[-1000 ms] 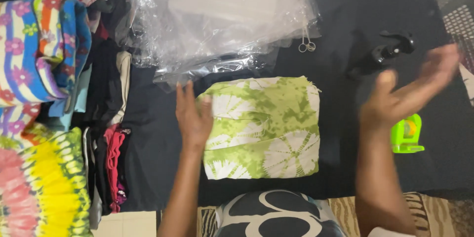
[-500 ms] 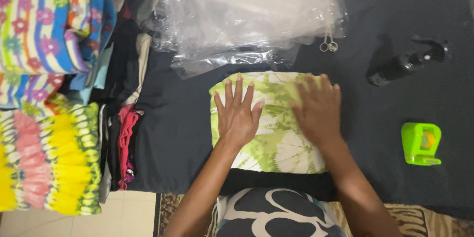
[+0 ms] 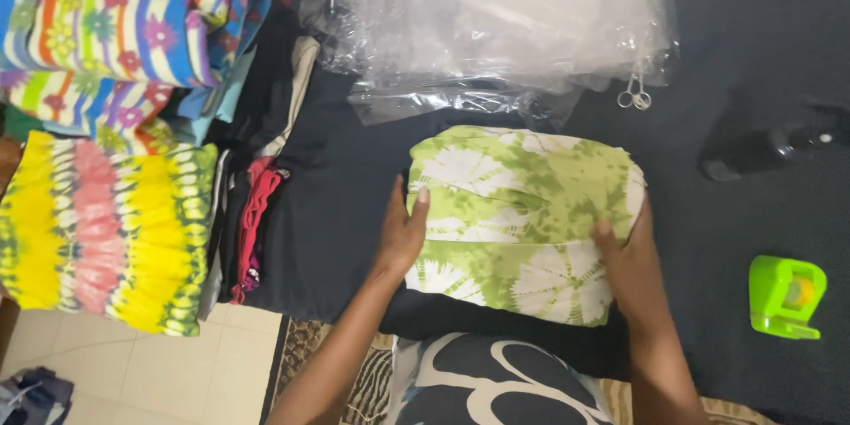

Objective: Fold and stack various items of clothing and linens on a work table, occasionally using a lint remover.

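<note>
We see a folded green-and-white tie-dye cloth [image 3: 522, 221] lying on a dark cloth [image 3: 735, 221] spread over the surface, right in front of the person. The left hand [image 3: 403, 230] presses flat against the cloth's left edge, fingers together and straight, thumb up along the fold. The right hand [image 3: 630, 261] cups the right edge, fingers curled lightly around the side of the bundle, thumb on top. Both hands are open, squeezing the cloth between them rather than gripping it; neither lifts it.

Just beyond the cloth lies a heap of clear plastic bags [image 3: 505, 18], its near edge almost touching the cloth's far edge. Small scissors [image 3: 634, 97] lie at the heap's right corner. Further right, a black spray bottle [image 3: 770, 146] lies on its side, well apart from the hands. Near the right hand, yet not touching it, stands a bright green tape dispenser [image 3: 784, 297].

To the left we see stacks of folded clothes: a yellow-and-pink tie-dye pile [image 3: 106, 230] nearest the floor, a striped flowered pile [image 3: 133, 9] beyond it, and dark garments with a red one [image 3: 257, 221] stacked on edge between these and the left hand. Pale floor tiles [image 3: 159, 372] show at lower left. A black-and-white patterned cloth [image 3: 496, 385] shows below, between the forearms.
</note>
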